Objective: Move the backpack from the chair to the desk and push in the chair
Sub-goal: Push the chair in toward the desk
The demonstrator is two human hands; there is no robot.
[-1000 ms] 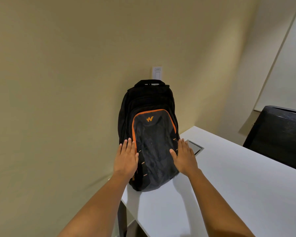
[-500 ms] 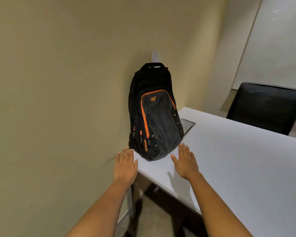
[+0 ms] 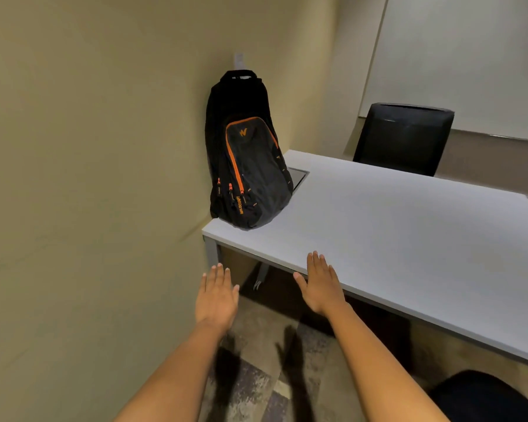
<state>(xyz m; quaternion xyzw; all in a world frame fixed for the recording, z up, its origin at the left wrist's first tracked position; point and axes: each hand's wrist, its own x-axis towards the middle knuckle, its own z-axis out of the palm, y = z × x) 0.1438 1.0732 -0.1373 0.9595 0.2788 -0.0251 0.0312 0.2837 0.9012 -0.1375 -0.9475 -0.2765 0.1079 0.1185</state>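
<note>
A black backpack (image 3: 247,159) with orange trim stands upright on the near left corner of the white desk (image 3: 393,226), leaning against the beige wall. My left hand (image 3: 216,295) hovers open below and in front of the desk corner, holding nothing. My right hand (image 3: 320,284) is open too, palm down, at the desk's front edge, well short of the backpack. A dark rounded chair part (image 3: 485,397) shows at the bottom right corner, just in front of the desk.
A second black chair (image 3: 404,138) stands behind the desk's far side, under a whiteboard (image 3: 457,62). A grey cable flap (image 3: 297,179) is set in the desktop beside the backpack. Patterned carpet (image 3: 256,388) lies under my arms. The wall is close on the left.
Both hands have let go of the backpack and drawn back past the desk's front edge. The view has backed away, and the near chair has come into sight.
</note>
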